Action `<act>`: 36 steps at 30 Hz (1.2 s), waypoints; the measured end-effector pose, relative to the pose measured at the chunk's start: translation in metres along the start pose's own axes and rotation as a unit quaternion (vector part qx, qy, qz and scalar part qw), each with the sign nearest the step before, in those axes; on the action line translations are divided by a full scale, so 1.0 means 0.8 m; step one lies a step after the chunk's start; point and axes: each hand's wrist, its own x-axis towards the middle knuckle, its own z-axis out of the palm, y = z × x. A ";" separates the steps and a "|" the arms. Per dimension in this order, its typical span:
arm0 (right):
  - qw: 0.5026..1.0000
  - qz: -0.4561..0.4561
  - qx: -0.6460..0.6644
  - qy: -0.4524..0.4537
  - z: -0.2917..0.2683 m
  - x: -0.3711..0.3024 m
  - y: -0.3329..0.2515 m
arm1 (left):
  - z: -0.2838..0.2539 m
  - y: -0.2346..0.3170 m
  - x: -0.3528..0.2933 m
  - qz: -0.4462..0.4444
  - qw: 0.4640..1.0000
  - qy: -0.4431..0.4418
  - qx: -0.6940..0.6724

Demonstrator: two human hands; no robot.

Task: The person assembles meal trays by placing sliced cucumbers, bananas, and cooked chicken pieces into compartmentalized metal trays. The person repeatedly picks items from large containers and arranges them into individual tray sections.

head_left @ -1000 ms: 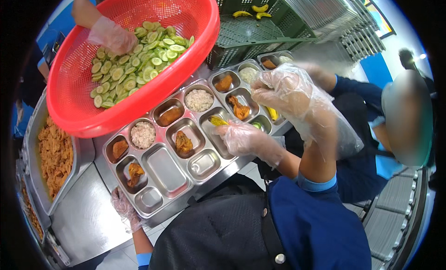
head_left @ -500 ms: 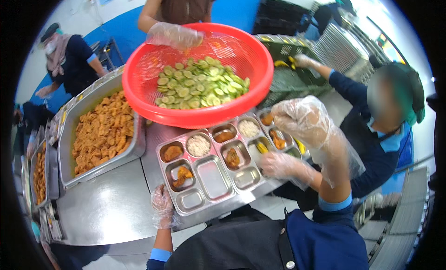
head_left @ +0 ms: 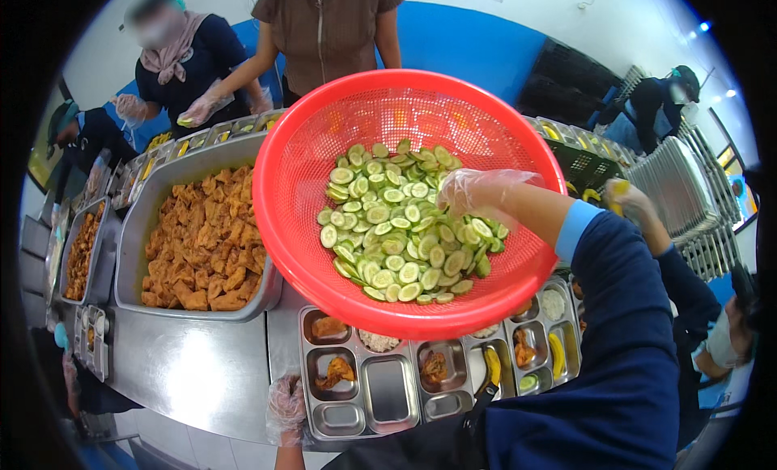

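Observation:
My right hand (head_left: 477, 192), in a clear plastic glove, reaches into a big red perforated basket (head_left: 283, 219). Its fingers dip among the sliced cucumbers (head_left: 396, 235), and the slices and glove hide their tips. My left hand (head_left: 286, 409), also gloved, is curled against the left edge of a metal compartment tray (head_left: 368, 428). That tray holds a piece of fried food (head_left: 329, 327), a piece of chicken (head_left: 336, 373) and rice (head_left: 378, 341); its large and small front compartments are bare. The basket's rim overhangs the back of the trays.
Left of the basket stands a deep metal pan (head_left: 129, 268) of fried pieces, with a smaller pan (head_left: 66, 251) beyond. More filled trays (head_left: 558, 324) stand to the right, some with bananas (head_left: 557, 355). Co-workers stand around; one gloved hand (head_left: 631, 201) holds something yellow near a dark green crate (head_left: 587, 167).
My right hand has gone from above the trays into the cucumbers. The view has shifted, and the basket looks nearer. The co-worker's hand across the table has left the basket.

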 end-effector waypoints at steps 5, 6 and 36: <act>0.831 -0.181 -0.523 -0.055 0.038 0.010 -0.010 | 0.007 -0.005 -0.005 -0.034 0.998 0.011 -0.049; 0.856 -0.217 -0.462 -0.081 0.032 0.008 -0.027 | 0.008 -0.004 -0.005 -0.036 0.997 0.016 -0.060; 0.872 0.376 0.225 0.219 0.332 -0.067 -0.644 | -0.008 0.004 0.013 0.100 0.994 -0.019 -0.032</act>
